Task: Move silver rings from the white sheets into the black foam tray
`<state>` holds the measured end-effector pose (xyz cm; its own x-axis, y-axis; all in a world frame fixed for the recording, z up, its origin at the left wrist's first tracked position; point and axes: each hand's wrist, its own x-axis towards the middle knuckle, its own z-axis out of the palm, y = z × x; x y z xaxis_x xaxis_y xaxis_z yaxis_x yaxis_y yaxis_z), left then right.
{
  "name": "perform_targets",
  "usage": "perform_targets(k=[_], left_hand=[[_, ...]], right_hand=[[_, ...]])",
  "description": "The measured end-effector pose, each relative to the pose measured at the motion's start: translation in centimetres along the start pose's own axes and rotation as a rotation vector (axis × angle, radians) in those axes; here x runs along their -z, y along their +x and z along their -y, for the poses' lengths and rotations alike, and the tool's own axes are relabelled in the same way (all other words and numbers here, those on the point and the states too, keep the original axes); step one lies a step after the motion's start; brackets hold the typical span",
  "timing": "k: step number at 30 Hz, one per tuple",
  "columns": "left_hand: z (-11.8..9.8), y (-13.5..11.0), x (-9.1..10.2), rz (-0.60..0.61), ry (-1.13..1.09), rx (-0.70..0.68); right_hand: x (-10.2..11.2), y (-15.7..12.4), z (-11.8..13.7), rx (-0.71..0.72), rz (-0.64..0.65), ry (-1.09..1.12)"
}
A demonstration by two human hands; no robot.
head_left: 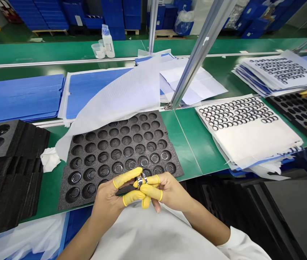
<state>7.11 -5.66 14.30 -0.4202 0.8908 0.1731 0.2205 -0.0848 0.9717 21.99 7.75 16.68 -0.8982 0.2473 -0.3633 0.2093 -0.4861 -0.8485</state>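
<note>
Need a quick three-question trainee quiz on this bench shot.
1. Multiple choice: what covers fingers of the left hand and right hand?
A) yellow finger cots
B) blue nitrile gloves
C) steel thimbles

2. True or false: a white paper sheet is draped over the far part of the black foam tray.

3. Short answer: what small items are held at the fingertips, between the two hands?

Key: 1. A. 2. True. 3. Metal rings.
</note>
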Motion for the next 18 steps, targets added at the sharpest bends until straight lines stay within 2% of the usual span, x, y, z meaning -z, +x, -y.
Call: perform_targets(k=[4, 9, 11, 18], left_hand=[[0.14, -0.01, 0.18, -0.018, 0.031, 0.001], [-0.46, 0.6, 0.35, 0.013, 0.098, -0.18], [-0.49, 0.55, 0.31, 0.022, 0.085, -0.202], [0.04, -0.39, 0.14, -0.024, 0.09, -0.031]], right_hand=[[0.16, 0.07, -0.03, 0.005, 0.026, 0.013], [0.5, 0.36, 0.42, -0.035, 0.1, 0.07], [0.47, 0.4, 0.42, -0.042, 0.112, 0.069], [0.33, 0.22, -0.07, -0.035, 0.078, -0.004]])
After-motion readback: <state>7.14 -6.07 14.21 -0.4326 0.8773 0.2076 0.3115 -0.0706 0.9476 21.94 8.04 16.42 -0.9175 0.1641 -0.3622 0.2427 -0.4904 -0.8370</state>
